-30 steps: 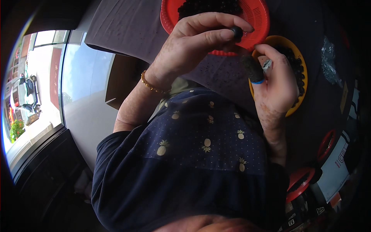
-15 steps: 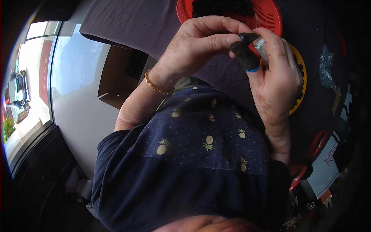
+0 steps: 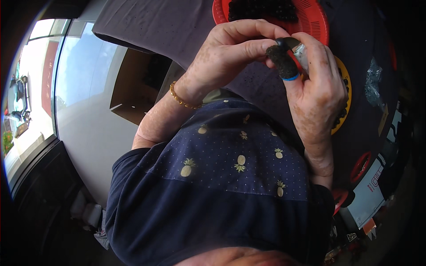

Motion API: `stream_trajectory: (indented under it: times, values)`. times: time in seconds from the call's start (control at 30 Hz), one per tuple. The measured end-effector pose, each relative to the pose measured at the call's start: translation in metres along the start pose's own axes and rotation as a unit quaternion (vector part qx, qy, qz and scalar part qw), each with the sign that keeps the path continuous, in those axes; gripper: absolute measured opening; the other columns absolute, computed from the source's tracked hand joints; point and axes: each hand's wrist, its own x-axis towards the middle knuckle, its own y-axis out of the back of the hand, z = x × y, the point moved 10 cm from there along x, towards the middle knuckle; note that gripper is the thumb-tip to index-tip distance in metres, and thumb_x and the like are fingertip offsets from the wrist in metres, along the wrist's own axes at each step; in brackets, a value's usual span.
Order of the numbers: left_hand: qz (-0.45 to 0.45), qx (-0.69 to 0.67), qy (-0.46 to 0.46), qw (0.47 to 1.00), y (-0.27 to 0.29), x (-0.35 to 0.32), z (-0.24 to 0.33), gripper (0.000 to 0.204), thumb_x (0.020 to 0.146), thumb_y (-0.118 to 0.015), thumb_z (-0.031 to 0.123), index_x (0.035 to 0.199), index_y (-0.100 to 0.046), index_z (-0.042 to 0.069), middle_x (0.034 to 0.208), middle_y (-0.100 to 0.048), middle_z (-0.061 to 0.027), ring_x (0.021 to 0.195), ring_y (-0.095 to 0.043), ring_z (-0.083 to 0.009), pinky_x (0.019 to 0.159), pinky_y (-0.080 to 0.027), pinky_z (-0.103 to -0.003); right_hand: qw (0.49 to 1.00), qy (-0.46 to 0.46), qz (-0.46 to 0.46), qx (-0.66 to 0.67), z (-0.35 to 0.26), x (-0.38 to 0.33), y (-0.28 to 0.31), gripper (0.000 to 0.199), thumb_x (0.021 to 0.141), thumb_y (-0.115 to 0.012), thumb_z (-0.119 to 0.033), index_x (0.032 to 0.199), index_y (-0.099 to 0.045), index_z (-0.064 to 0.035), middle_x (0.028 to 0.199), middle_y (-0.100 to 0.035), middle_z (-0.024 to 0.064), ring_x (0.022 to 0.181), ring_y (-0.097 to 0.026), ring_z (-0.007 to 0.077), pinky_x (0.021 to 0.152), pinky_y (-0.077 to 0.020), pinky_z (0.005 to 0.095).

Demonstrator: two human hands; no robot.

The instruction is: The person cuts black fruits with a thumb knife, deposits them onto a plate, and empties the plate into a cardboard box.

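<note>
My left hand (image 3: 226, 51) is closed, with thumb and forefinger pinching a small, dark, round piece (image 3: 280, 42), possibly a nut or fruit. Right beside it, my right hand (image 3: 320, 88) is wrapped round a small knife. Its short grey blade (image 3: 291, 43) is against or very near the dark piece. Part of a pale, wrapped-looking handle (image 3: 301, 54) shows inside the palm, and the rest is hidden by my fingers. On my right thumb sits a dark, dirty cover (image 3: 282, 63) with a blue band at its base.
Beyond my hands stands a red slotted basket (image 3: 325, 31) holding many dark round pieces. A yellow-rimmed container (image 3: 347, 104) with similar pieces is partly behind my right hand. Crumpled clear plastic (image 3: 373, 82) lies on the dark cloth (image 3: 146, 24). A cardboard box (image 3: 126, 104) is at left.
The whole view has shifted slightly, so the basket appears a little farther right. Both hands keep nearly the same grip and place.
</note>
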Motion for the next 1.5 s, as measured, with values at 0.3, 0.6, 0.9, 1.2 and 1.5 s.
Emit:
stream_trajectory:
  times: [0.3,0.6,0.9,1.2,1.5]
  values:
    - [0.000,0.028,-0.019,0.999,-0.004,0.001,0.004,0.027,0.087,-0.056,0.011,0.110,-0.056,-0.004,0.109,-0.058,-0.0112,0.099,-0.058,-0.0201,0.089,-0.047,-0.032,1.000,0.000,0.013,0.008,0.001,0.000,0.003,0.031,0.082,-0.064,-0.027,0.103,-0.058,-0.0053,0.087,-0.061,0.0093,0.077,-0.064,0.0248,0.062,-0.0522,0.0313]
    - [0.005,0.037,-0.024,0.999,-0.006,0.001,0.005,0.027,0.087,-0.056,0.012,0.110,-0.056,-0.003,0.104,-0.060,-0.0104,0.094,-0.059,-0.0182,0.086,-0.048,-0.030,1.000,0.007,0.021,0.011,0.002,-0.002,0.006,0.031,0.082,-0.063,-0.028,0.103,-0.059,-0.0057,0.087,-0.061,0.0091,0.076,-0.063,0.0249,0.062,-0.0513,0.0316]
    - [0.028,0.041,-0.006,0.999,-0.005,0.000,0.005,0.027,0.086,-0.058,0.012,0.108,-0.058,-0.004,0.097,-0.061,-0.0094,0.069,-0.054,-0.0091,0.063,-0.047,-0.021,1.000,0.004,-0.004,0.019,0.004,-0.001,0.004,0.029,0.080,-0.065,-0.023,0.102,-0.059,-0.0043,0.084,-0.061,0.0086,0.076,-0.063,0.0241,0.061,-0.0511,0.0311]
    - [-0.051,-0.022,0.087,0.995,-0.014,0.001,0.002,0.022,0.087,-0.056,0.008,0.103,-0.060,-0.007,0.088,-0.062,-0.0110,0.063,-0.054,-0.0082,0.073,-0.055,-0.031,0.995,0.077,-0.023,0.051,-0.002,-0.001,0.003,0.029,0.075,-0.070,-0.018,0.095,-0.060,-0.0004,0.072,-0.059,0.0078,0.064,-0.061,0.0205,0.056,-0.0488,0.0297]
    - [-0.088,-0.081,0.199,0.973,-0.015,-0.001,-0.021,0.032,0.080,-0.058,0.015,0.098,-0.058,-0.011,0.082,-0.063,-0.0128,0.059,-0.056,-0.0084,0.053,-0.046,-0.018,0.986,0.123,0.003,0.109,-0.006,-0.007,0.011,0.038,0.066,-0.074,-0.038,0.079,-0.059,-0.0060,0.056,-0.045,-0.0013,0.047,-0.050,0.0127,0.042,-0.0405,0.0260]
